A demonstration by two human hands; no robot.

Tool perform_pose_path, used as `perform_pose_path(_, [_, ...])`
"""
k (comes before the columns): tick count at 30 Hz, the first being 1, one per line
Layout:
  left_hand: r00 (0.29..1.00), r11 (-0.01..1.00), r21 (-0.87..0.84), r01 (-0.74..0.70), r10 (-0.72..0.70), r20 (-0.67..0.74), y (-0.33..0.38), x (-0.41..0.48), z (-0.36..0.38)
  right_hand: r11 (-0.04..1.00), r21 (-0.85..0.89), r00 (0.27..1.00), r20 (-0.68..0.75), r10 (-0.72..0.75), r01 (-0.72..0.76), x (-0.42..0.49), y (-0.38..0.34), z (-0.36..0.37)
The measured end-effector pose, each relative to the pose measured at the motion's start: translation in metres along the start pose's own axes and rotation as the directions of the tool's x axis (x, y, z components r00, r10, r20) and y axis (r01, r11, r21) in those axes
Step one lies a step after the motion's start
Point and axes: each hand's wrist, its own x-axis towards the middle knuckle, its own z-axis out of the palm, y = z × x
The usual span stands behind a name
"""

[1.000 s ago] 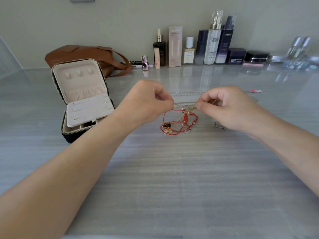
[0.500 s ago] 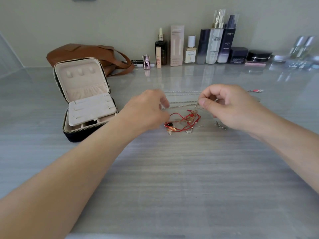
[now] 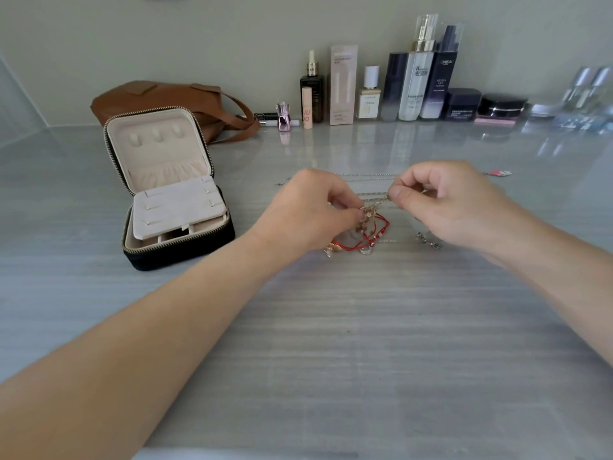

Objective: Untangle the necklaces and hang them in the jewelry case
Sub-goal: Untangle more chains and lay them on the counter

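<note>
Head view.

Jewelry case (image 3: 172, 194): sits on grey striped table (image 3: 331, 343), open, lid propped upright. Black outside, zip edge, cream lining. Three small hooks (image 3: 156, 136) across top of lid, all bare; gathered pocket under them. A cream padded flap (image 3: 175, 207) leans over the base compartments.

Tangle of necklaces (image 3: 368, 230): on the table to the right of the case, well apart from it. Red cord loops mixed with gold charms and a clear bead or two; exact count of strands cannot be told.

Left hand (image 3: 308, 210): right of the case, between it and the tangle. Fingers curled, tips pinching the upper, gold-charm part of the tangle, which is raised a little; the lower red loops lie on the table.

Right hand (image 3: 444, 200): farther right of the case, past the tangle. Thumb and forefinger pressed together on a thin silver chain (image 3: 378, 195) that runs into the top of the tangle.

More silver chain lengths (image 3: 365, 175) lie straight on the table, right of the case, just behind both hands. Small silver clasp piece (image 3: 428, 242) below the right hand.

Brown bag (image 3: 166, 101): directly behind the case, against the wall. Row of cosmetic bottles (image 3: 414, 78): behind and to the right of the case, along the wall.
</note>
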Motion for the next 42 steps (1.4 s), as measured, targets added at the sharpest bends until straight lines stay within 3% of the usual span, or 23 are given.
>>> perform_pose_path(6, [0.995, 0.996, -0.012, 0.09, -0.089, 0.038, 0.001, 0.001, -0.008, 0.999, -0.003, 0.999, 0.035, 0.032, -0.032, -0.001, -0.001, 0.002])
perform_pose_path(15, [0.992, 0.979, 0.178, 0.103, -0.113, 0.047, -0.003, 0.0, -0.018, 0.999, 0.019, 0.991, 0.132, 0.036, -0.038, 0.001, 0.004, 0.0])
perform_pose_path(20, [0.992, 0.962, 0.248, 0.118, -0.126, 0.017, -0.006, 0.001, -0.02, 0.98, -0.199, 0.992, 0.128, 0.015, 0.011, 0.0, 0.005, -0.008])
perform_pose_path(23, [0.992, 0.95, 0.289, 0.12, -0.127, 0.009, -0.009, 0.001, -0.018, 0.97, -0.244, 0.998, 0.067, -0.006, 0.022, 0.001, 0.006, -0.012])
perform_pose_path(29, [0.99, 0.927, 0.352, 0.128, -0.143, 0.018, -0.009, 0.001, -0.019, 0.995, -0.084, 0.999, 0.005, -0.045, 0.046, 0.003, 0.006, -0.019])
perform_pose_path(32, [0.988, 0.907, 0.397, 0.142, -0.156, 0.001, -0.011, 0.0, -0.019, 0.996, 0.081, 1.0, -0.011, -0.024, 0.025, 0.0, 0.001, -0.022])
perform_pose_path(36, [0.999, 0.955, 0.295, 0.033, -0.039, 0.013, -0.005, 0.0, -0.021, 0.994, 0.105, 0.987, 0.155, -0.041, 0.025, -0.004, -0.004, -0.026])
perform_pose_path(39, [0.972, 0.984, 0.166, -0.071, 0.031, 0.234, 0.007, -0.008, -0.021, 0.999, -0.024, 0.951, 0.309, -0.028, 0.037, -0.005, -0.003, -0.027])
perform_pose_path(42, [0.929, 0.953, 0.28, -0.112, 0.0, 0.369, 0.007, -0.012, -0.018, 0.994, -0.099, 0.902, 0.431, 0.01, 0.037, -0.008, -0.002, -0.027])
